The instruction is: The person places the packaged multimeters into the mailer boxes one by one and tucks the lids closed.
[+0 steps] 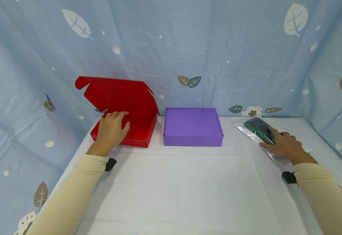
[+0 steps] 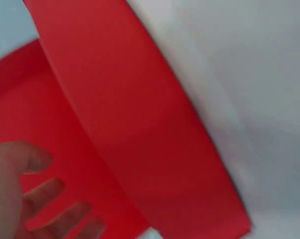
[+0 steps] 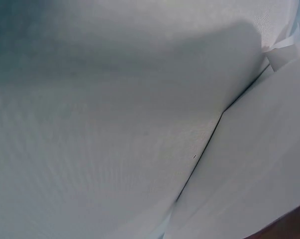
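My left hand (image 1: 111, 130) hovers over the front left of an open red box (image 1: 145, 130), its fingers loosely bent and holding nothing. In the left wrist view the fingertips (image 2: 79, 211) stand over the red inside of the box, behind its front wall. On the right of the table, my right hand (image 1: 285, 147) grips a green and black multimeter (image 1: 257, 127), thumb on the near side and fingers over the far side. A clear plastic bag (image 1: 242, 127) lies around or under the multimeter; which one I cannot tell. The right wrist view shows only white cloth and a sliver of hand.
A closed purple box (image 1: 192, 127) stands at the back middle, to the right of the red box. The raised red lid (image 1: 121, 93) leans back toward a blue leaf-patterned curtain (image 1: 165, 58). White cloth (image 1: 188, 189) covers the table.
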Action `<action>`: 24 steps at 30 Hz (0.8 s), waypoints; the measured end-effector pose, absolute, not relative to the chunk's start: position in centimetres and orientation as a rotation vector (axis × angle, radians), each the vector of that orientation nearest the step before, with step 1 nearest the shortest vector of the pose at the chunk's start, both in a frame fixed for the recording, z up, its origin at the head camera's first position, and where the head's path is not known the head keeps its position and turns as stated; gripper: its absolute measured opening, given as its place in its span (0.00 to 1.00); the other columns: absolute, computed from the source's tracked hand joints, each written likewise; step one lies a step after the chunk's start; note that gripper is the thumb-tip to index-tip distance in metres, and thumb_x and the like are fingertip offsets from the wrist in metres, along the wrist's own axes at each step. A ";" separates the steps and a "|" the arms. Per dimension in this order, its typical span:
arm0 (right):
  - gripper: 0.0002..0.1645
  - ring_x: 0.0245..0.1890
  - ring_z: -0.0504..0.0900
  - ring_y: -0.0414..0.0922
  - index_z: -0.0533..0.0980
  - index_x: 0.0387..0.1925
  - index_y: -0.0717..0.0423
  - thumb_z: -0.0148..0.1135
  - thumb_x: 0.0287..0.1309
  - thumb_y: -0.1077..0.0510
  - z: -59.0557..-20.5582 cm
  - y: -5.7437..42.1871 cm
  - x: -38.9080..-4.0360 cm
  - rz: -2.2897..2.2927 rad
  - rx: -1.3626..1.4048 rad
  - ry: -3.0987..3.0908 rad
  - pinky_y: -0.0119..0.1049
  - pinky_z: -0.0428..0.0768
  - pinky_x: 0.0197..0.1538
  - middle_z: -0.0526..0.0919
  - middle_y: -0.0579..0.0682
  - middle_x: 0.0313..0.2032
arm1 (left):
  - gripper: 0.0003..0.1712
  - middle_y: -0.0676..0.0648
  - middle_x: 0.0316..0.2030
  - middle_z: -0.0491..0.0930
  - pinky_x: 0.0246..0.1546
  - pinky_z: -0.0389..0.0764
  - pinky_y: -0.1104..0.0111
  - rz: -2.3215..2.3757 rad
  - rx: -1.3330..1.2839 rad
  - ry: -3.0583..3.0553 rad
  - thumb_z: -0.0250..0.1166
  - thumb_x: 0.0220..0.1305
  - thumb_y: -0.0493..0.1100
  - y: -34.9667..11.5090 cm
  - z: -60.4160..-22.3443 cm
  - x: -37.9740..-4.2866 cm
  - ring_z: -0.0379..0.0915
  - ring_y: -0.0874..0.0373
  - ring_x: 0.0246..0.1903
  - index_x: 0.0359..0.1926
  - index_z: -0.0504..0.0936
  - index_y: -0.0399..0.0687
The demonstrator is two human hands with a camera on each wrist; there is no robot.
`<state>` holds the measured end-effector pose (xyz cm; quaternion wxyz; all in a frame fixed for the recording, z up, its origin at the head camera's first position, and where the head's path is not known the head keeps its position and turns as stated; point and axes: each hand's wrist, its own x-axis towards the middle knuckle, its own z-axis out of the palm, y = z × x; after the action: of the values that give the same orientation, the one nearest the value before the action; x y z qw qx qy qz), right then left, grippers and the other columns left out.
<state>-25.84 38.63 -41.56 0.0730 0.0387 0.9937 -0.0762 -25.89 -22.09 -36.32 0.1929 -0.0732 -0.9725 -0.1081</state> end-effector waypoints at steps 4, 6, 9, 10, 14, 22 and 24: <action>0.63 0.56 0.60 0.86 0.45 0.75 0.67 0.56 0.59 0.27 -41.5 38.6 -25.5 -0.251 0.100 2.993 0.78 0.67 0.50 0.54 0.89 0.59 | 0.28 0.27 0.59 0.72 0.52 0.68 0.33 -0.331 -0.061 -2.748 0.59 0.67 0.44 -26.0 -36.8 -26.0 0.68 0.28 0.56 0.65 0.71 0.37; 0.63 0.55 0.60 0.86 0.46 0.74 0.67 0.56 0.60 0.27 -41.6 38.5 -25.3 -0.256 0.098 2.997 0.78 0.67 0.50 0.54 0.89 0.58 | 0.29 0.25 0.59 0.70 0.51 0.68 0.31 -0.339 -0.007 -2.779 0.58 0.67 0.44 -27.5 -37.1 -26.0 0.67 0.25 0.55 0.66 0.69 0.35; 0.62 0.55 0.60 0.85 0.46 0.74 0.67 0.57 0.60 0.27 -41.6 38.4 -25.2 -0.271 0.097 3.004 0.77 0.68 0.50 0.54 0.89 0.58 | 0.32 0.23 0.59 0.68 0.50 0.70 0.31 -0.346 0.083 -2.840 0.57 0.68 0.45 -29.2 -37.6 -26.1 0.68 0.24 0.53 0.68 0.65 0.33; 0.62 0.55 0.60 0.85 0.47 0.74 0.68 0.57 0.60 0.27 -41.6 38.4 -25.1 -0.278 0.099 3.006 0.77 0.69 0.50 0.54 0.89 0.57 | 0.33 0.22 0.59 0.68 0.50 0.71 0.32 -0.350 0.108 -2.861 0.57 0.68 0.45 -29.6 -37.7 -26.1 0.68 0.23 0.53 0.68 0.64 0.32; 0.62 0.55 0.59 0.85 0.47 0.74 0.68 0.57 0.60 0.28 -41.7 38.3 -25.2 -0.290 0.099 3.012 0.76 0.70 0.51 0.54 0.88 0.57 | 0.36 0.20 0.60 0.65 0.53 0.71 0.32 -0.411 0.208 -2.950 0.55 0.69 0.45 -30.7 -37.9 -26.2 0.66 0.23 0.55 0.72 0.58 0.31; 0.64 0.56 0.62 0.84 0.45 0.74 0.69 0.56 0.59 0.27 -41.6 38.6 -25.5 -0.274 0.115 2.962 0.77 0.66 0.56 0.55 0.87 0.60 | 0.39 0.20 0.66 0.60 0.59 0.68 0.33 -0.588 0.290 -3.092 0.49 0.72 0.46 -31.2 -37.7 -26.3 0.62 0.23 0.61 0.74 0.49 0.26; 0.65 0.56 0.62 0.84 0.44 0.74 0.69 0.57 0.59 0.27 -41.6 38.7 -25.5 -0.272 0.125 2.962 0.76 0.67 0.55 0.56 0.87 0.59 | 0.38 0.20 0.67 0.60 0.60 0.67 0.33 -0.596 0.283 -3.108 0.46 0.72 0.45 -31.3 -37.8 -26.4 0.62 0.23 0.62 0.74 0.49 0.26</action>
<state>-25.52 38.67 -41.63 0.0822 0.0417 0.9916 -0.0912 -26.38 -31.29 -37.81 -0.0176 0.0890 -0.9781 -0.1876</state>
